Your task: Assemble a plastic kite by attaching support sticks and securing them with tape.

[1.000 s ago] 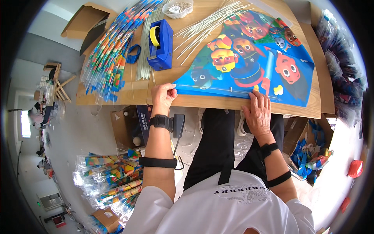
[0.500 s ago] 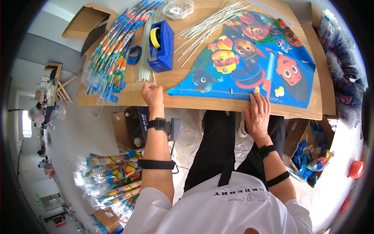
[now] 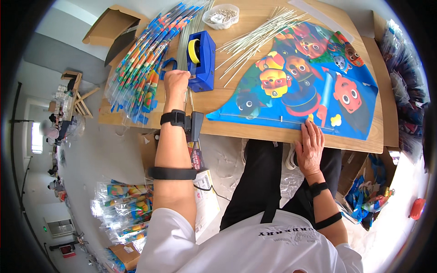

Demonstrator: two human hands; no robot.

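A blue kite-like sheet [image 3: 255, 102] printed with cartoon animals lies spread on the table. A thin pale rod [image 3: 255, 119] runs along its near edge, with a small white piece [image 3: 281, 119] across it. My right hand [image 3: 311, 150] rests on that edge, fingers stretched out and flat. My left hand [image 3: 176, 85] is closed beside the front of a blue tape dispenser [image 3: 207, 66] with a yellow core [image 3: 194, 51]. It lies over a bundle of long pale rods [image 3: 183, 45]; whatever its fingertips grip is hidden.
Rolled printed sheets in clear sleeves [image 3: 141, 68] lie at the table's left. Loose pale sticks [image 3: 259, 38] and a plastic tub of small parts [image 3: 221, 17] are farther back. Wrapped bundles [image 3: 123, 204] lie on the floor at left; an open carton [image 3: 364, 182] stands at right.
My left hand has moved away from the table's near edge, up to the front of the tape dispenser. My right hand stays on the sheet's edge. The whole view has shifted slightly.
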